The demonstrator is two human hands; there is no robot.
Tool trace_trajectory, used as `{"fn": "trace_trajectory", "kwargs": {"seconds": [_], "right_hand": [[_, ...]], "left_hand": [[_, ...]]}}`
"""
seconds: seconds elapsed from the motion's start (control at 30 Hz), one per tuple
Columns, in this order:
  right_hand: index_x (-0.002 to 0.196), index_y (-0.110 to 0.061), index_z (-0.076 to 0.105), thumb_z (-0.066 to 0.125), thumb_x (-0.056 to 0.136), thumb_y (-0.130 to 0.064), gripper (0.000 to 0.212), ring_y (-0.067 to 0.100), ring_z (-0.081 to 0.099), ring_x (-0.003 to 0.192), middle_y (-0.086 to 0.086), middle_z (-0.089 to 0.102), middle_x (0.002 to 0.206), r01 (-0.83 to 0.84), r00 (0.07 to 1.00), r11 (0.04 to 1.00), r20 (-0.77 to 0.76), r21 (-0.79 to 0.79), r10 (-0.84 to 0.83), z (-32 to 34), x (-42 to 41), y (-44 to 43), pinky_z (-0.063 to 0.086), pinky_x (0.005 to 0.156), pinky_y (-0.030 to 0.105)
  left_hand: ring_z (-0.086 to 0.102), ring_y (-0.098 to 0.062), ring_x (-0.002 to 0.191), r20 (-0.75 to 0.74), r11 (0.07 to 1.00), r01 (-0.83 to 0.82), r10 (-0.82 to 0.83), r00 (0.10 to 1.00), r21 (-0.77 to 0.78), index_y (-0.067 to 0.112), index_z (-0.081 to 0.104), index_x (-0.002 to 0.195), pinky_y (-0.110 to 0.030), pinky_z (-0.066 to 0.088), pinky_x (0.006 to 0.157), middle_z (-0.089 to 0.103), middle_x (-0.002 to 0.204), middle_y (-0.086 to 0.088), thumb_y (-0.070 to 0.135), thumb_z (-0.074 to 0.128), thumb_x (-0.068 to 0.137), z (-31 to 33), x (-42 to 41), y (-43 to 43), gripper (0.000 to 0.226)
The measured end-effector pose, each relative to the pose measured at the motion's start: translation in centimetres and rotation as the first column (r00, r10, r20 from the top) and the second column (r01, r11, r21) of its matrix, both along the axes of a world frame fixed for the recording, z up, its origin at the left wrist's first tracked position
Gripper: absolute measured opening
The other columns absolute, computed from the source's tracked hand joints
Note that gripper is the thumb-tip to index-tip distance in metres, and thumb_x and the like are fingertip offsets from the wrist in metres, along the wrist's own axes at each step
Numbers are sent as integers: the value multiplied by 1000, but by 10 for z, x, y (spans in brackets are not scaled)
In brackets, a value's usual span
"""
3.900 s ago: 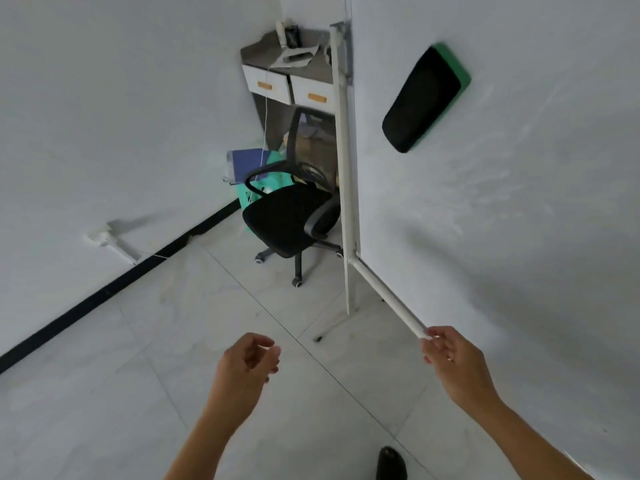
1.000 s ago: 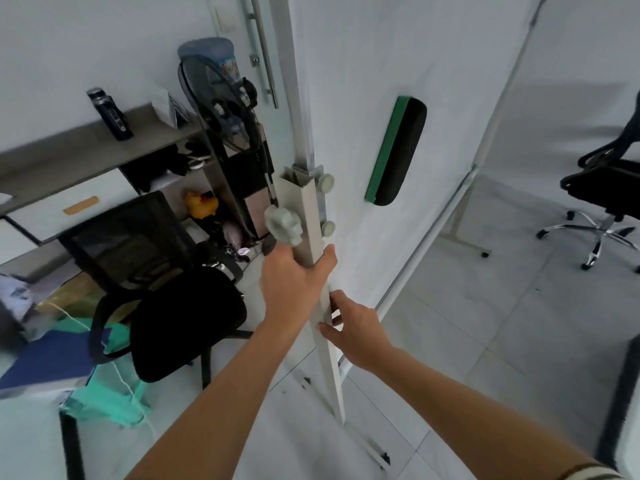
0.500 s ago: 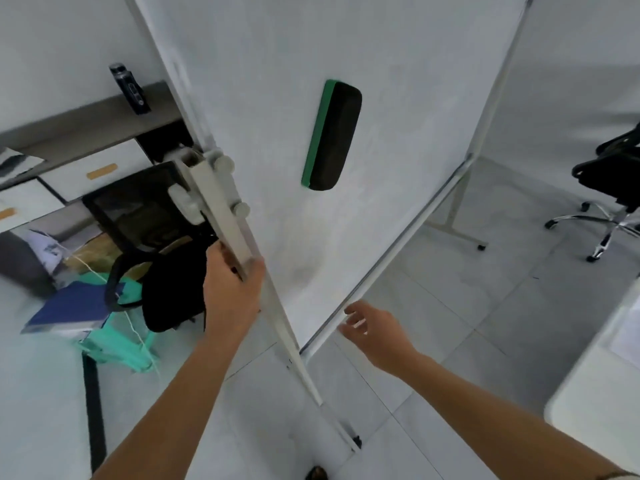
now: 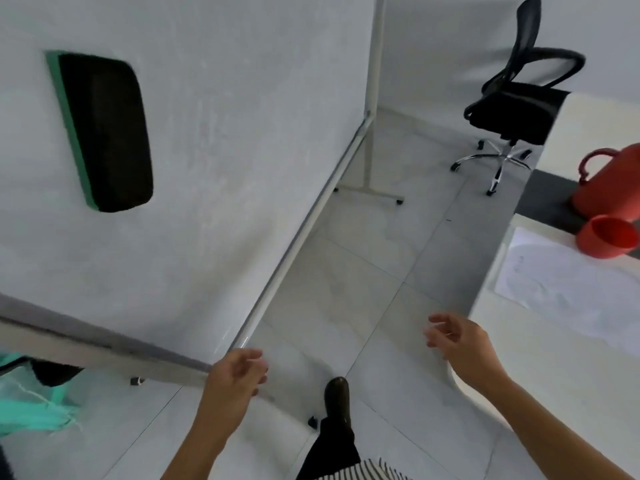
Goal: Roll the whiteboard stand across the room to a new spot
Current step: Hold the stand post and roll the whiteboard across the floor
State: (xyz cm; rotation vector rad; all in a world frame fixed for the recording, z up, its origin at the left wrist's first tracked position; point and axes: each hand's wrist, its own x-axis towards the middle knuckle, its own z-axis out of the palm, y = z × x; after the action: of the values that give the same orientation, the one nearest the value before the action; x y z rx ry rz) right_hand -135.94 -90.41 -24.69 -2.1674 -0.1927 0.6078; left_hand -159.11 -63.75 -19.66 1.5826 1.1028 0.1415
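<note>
White whiteboard stand runs away rightward; left hand and right hand fingers spread.

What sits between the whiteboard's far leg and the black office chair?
In the head view, only bare tiled floor lies between the whiteboard stand's far leg and the black office chair; nothing stands in that stretch.
</note>
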Motion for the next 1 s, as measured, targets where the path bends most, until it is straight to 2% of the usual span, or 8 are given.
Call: {"fn": "trace_trajectory", "kwargs": {"seconds": [0.13,0.2,0.27,0.37,0.57,0.73,0.87,1.0], "right_hand": [[87,-35,61,67,86,-27,10,16,72,74,-2,74,74,132,991,991,-29,37,-131,-10,51,12,57,71,45],[88,-32,63,67,85,-27,7,19,72,75,-2,75,71,218,975,975,-44,49,-216,-13,82,19,57,70,48],[89,-28,65,68,85,-25,6,25,72,75,-3,75,71,291,956,955,-64,57,-287,-9,110,28,56,68,50],[91,-26,65,68,86,-23,7,27,72,73,-1,76,71,347,937,934,-71,88,-341,5,153,46,56,65,48],[91,-26,64,67,86,-15,12,14,72,69,-2,75,73,439,898,886,-77,149,-433,14,248,59,52,54,35],[95,-23,64,67,87,-18,10,8,72,68,-2,76,73,499,866,856,-106,135,-488,-5,364,53,49,54,30],[96,-22,66,67,87,-18,10,6,72,67,-3,76,75,487,872,864,-125,125,-473,-2,480,54,50,56,30],[94,-26,65,65,88,-20,9,7,72,69,-8,76,75,400,916,908,-84,124,-392,27,601,67,55,62,36]], "left_hand": [[70,-26,77,28,995,95,-95,995,5,12,67,92,-34,53,68,74,82,-13,8,63,88,-7,91,33,8],[70,-29,78,44,991,134,-134,990,-4,12,67,92,-35,52,69,74,82,-14,15,68,82,-5,141,52,10],[71,-30,79,32,983,183,-182,983,-7,14,67,89,-35,53,68,75,80,-13,26,64,70,2,188,68,23],[71,-29,75,29,970,242,-242,970,11,15,67,86,-34,52,64,74,76,-11,29,62,66,11,263,90,25],[71,-25,75,45,931,364,-365,930,37,18,67,88,-35,54,65,74,75,-7,32,62,68,13,414,102,25],[71,-25,75,10,904,423,-424,905,70,17,67,90,-36,54,65,74,75,-8,33,63,68,0,545,110,27],[71,-31,75,22,923,371,-375,927,102,13,67,87,-36,53,62,74,70,-6,29,64,68,3,652,119,25],[71,-30,72,89,930,341,-355,931,141,8,67,89,-33,53,62,74,76,-10,6,68,85,25,755,127,5]]}}
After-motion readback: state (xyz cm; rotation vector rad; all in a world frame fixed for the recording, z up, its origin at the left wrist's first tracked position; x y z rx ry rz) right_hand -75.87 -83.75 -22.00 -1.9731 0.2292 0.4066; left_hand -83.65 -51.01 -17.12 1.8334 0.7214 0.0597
